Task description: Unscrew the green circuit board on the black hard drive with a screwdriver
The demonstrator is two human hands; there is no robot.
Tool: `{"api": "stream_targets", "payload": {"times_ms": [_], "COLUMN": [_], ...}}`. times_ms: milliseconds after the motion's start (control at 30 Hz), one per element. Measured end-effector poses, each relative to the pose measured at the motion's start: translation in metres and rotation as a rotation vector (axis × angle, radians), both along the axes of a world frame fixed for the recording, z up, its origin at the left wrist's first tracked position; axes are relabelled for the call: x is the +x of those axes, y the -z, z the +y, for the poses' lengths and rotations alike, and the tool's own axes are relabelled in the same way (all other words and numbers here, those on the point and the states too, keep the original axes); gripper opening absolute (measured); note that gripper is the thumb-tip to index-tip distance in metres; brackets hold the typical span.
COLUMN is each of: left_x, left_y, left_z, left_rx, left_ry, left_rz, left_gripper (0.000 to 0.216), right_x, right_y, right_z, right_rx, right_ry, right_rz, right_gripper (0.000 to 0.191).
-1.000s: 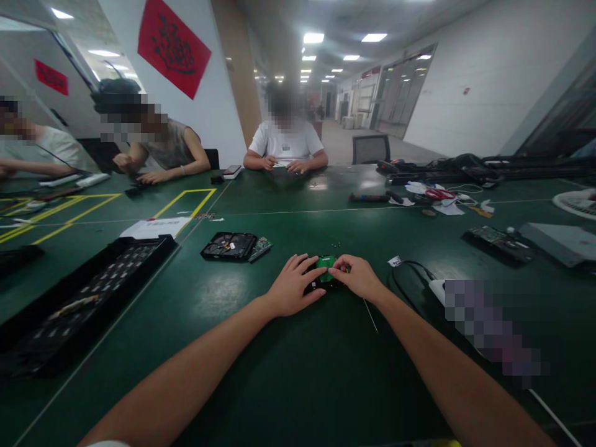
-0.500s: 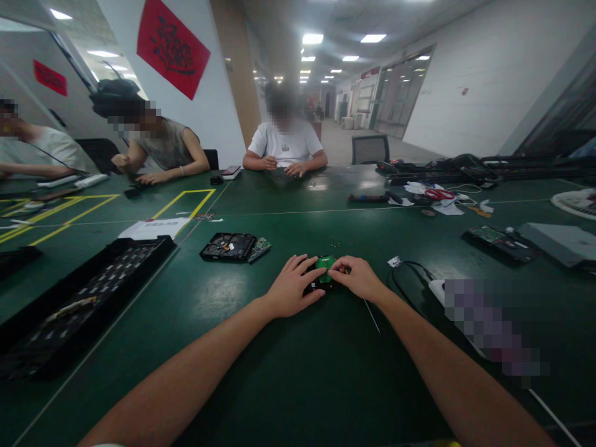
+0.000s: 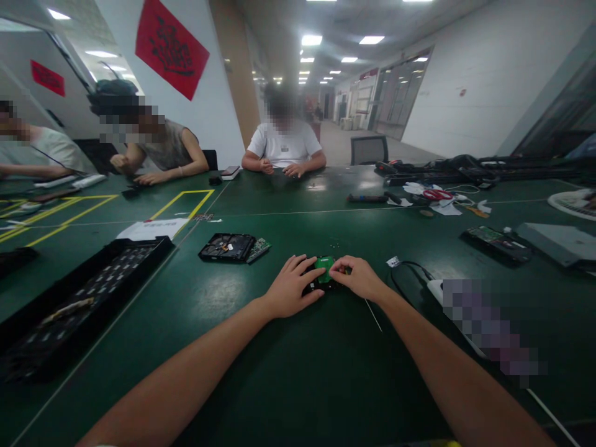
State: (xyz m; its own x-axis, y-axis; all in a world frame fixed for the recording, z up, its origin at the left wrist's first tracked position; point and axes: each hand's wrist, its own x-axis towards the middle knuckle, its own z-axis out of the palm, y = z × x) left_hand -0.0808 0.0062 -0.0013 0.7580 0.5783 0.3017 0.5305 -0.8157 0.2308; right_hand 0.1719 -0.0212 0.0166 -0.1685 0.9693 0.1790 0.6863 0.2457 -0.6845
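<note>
Nothing much has been moved: one green-boarded drive (image 3: 325, 271) is kept pressed, near centre of the table (image 3: 298, 372), under the spread left hand (image 3: 291, 288); the right hand (image 3: 358, 278) is closed narrowly at its right edge. One second drive (image 3: 222, 246) lies further left.

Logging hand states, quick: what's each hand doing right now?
Left hand: open, fingers spread flat on the black device.
Right hand: closed in a pinch at the green board; what it pinches cannot be told.
</note>
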Motion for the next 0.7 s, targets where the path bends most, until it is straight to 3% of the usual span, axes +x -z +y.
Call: {"api": "stream_targets", "payload": {"times_ms": [567, 700], "left_x": [0.0001, 0.0002], "left_y": [0.001, -0.0001], "left_z": [0.0009, 0.0001], "left_rx": [0.0, -0.003], "left_ry": [0.002, 0.001], "left_rz": [-0.01, -0.005], "left_gripper": [0.06, 0.06], "right_x": [-0.0018, 0.0041], "right_y": [0.001, 0.0015], "right_z": [-0.0015, 0.0019], "right_rx": [-0.004, 0.006], "right_ry": [0.0, 0.12], "right_rz": [-0.015, 0.111], "right_gripper": [0.017, 0.024]}}
